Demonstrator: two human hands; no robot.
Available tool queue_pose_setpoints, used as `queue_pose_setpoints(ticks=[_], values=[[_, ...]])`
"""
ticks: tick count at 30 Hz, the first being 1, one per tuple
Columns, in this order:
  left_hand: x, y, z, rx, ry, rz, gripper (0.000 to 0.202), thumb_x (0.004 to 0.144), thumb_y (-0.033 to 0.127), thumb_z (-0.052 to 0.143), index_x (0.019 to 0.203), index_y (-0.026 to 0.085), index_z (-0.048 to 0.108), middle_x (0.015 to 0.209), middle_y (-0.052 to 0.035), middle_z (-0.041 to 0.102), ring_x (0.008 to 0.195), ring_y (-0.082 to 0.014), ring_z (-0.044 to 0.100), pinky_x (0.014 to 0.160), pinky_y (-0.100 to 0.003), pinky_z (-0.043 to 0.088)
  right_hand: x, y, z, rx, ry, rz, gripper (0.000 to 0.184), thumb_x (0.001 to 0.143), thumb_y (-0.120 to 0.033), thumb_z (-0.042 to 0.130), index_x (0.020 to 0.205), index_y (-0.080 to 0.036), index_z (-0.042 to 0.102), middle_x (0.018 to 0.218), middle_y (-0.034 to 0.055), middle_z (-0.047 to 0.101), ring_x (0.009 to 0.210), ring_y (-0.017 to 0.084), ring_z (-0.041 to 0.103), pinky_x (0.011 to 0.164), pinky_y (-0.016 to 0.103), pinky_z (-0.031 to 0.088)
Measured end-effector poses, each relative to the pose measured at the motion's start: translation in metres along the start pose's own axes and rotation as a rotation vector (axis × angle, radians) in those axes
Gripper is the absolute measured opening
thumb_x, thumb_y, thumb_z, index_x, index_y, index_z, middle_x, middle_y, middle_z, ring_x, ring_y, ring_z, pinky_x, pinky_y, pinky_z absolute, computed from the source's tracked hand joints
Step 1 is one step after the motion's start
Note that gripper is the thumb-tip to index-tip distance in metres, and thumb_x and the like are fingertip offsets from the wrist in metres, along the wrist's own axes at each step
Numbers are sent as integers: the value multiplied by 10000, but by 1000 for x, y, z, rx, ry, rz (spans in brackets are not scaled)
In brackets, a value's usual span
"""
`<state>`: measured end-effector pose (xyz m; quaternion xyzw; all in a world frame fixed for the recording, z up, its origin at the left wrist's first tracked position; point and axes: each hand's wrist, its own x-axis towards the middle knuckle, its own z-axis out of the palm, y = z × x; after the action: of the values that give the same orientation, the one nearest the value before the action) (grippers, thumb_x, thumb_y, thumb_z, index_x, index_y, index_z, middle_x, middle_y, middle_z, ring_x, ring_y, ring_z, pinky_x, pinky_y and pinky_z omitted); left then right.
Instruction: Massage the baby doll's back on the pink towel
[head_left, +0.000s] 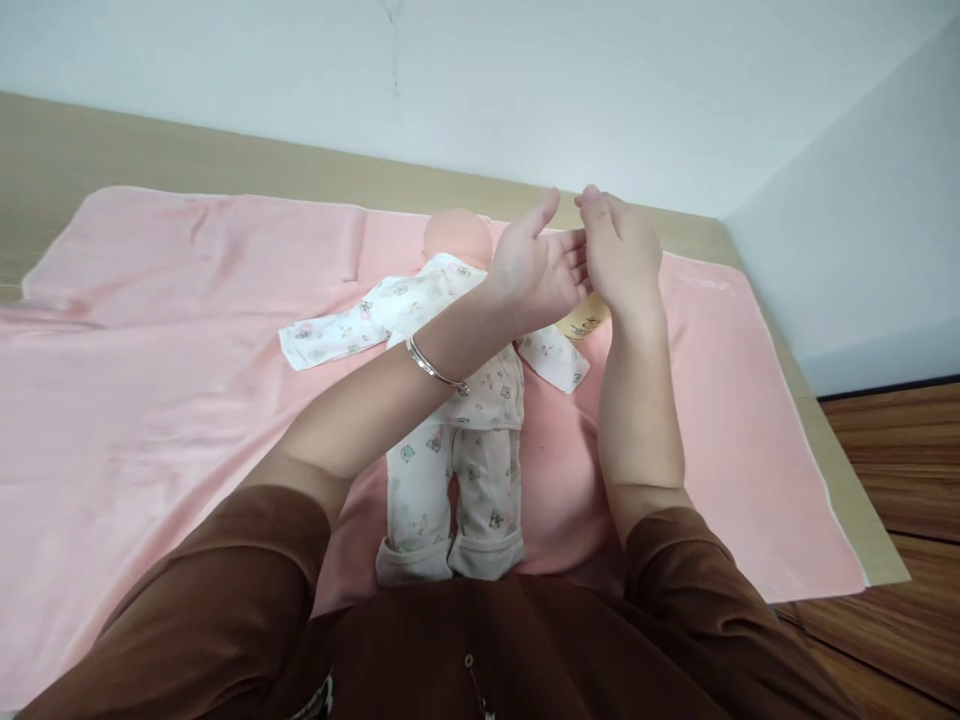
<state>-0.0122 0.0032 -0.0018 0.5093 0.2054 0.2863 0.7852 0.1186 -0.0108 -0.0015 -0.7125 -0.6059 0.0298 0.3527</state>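
My left hand (541, 268) is held palm up with its thumb raised and its fingers stretched toward my right hand. The left fingertips meet or overlap the inner side of my right hand (622, 248), which is turned on edge, loosely cupped, its fingers partly hidden. Nothing shows in either hand. Below them, a baby doll (457, 238) lies on its back in a white printed top (491, 390) and matching trousers (487, 480). My left forearm crosses over the doll's chest. Behind my hands a yellow item with dark print (583, 318) is partly hidden.
A pink blanket (150, 400) covers most of the wooden table (262, 155). A white wall (525, 90) stands behind it, with another wall at right. Brown wood-patterned flooring (900, 440) lies beyond the table's right edge.
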Motion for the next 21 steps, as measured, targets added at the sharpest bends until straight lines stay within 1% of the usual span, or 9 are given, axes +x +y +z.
queue_pose_setpoints(ticks=[2,4,8,10,13,15,16,19,21], values=[[0,-2,-1,22,33,-13,899,1014,825,86,1186,189,696,1132,-149,795,1441,-354,624,1144,-517,627,0,1,3,-65,-35,16,656,1089,-662,271,1038,-226,759,1052,57,786,1105,272,729,1115,563,500],[1,-3,-3,-12,48,-24,888,1006,834,115,1176,193,705,1131,-153,801,1459,-350,605,1151,-505,621,1,3,4,-101,-51,15,686,1078,-692,272,1047,-225,774,1034,64,789,1110,293,737,1142,614,479],[-4,0,-10,-173,-9,-17,892,1044,646,-53,1191,165,684,1181,-160,783,1495,-326,588,1102,-523,636,1,4,5,-138,-39,30,737,1069,-716,222,1073,-242,786,1060,88,795,1118,328,745,1133,668,472],[-12,0,-16,-150,-18,13,851,1057,560,-62,1230,150,664,1240,-157,764,1502,-291,589,1113,-504,624,1,1,4,-129,-38,44,755,1069,-715,208,1072,-229,785,1101,102,796,1179,350,732,1137,665,466],[-31,-1,-23,211,75,170,832,1087,463,-78,1298,165,669,1282,-130,755,1473,-265,621,1089,-501,626,1,-5,3,-101,-32,80,774,1072,-707,205,1028,-190,779,1107,132,793,1188,344,724,1166,638,445],[-48,-1,-27,454,136,271,838,1107,428,-90,1337,201,683,1262,-108,766,1434,-273,655,1038,-511,647,2,-8,3,-93,-37,104,778,1063,-725,211,1004,-188,771,1059,141,790,1106,329,737,1148,638,460],[-57,1,-28,501,142,284,834,1115,427,-87,1355,212,683,1254,-103,770,1416,-279,669,1022,-507,656,3,-8,2,-85,-38,104,760,1053,-743,234,998,-203,766,1020,131,787,1058,319,741,1131,640,479],[-86,12,-29,411,105,215,776,1135,475,-30,1395,224,657,1306,-85,762,1404,-291,677,1056,-474,666,3,-5,0,-60,-46,65,660,1023,-777,328,975,-273,752,910,70,764,985,307,744,1097,652,528],[-103,22,-28,357,125,192,704,1146,502,43,1393,229,642,1359,-69,747,1409,-304,673,1090,-475,661,3,-2,-2,-54,-66,56,625,1029,-748,346,986,-275,753,949,69,775,1031,328,751,1097,681,532]])
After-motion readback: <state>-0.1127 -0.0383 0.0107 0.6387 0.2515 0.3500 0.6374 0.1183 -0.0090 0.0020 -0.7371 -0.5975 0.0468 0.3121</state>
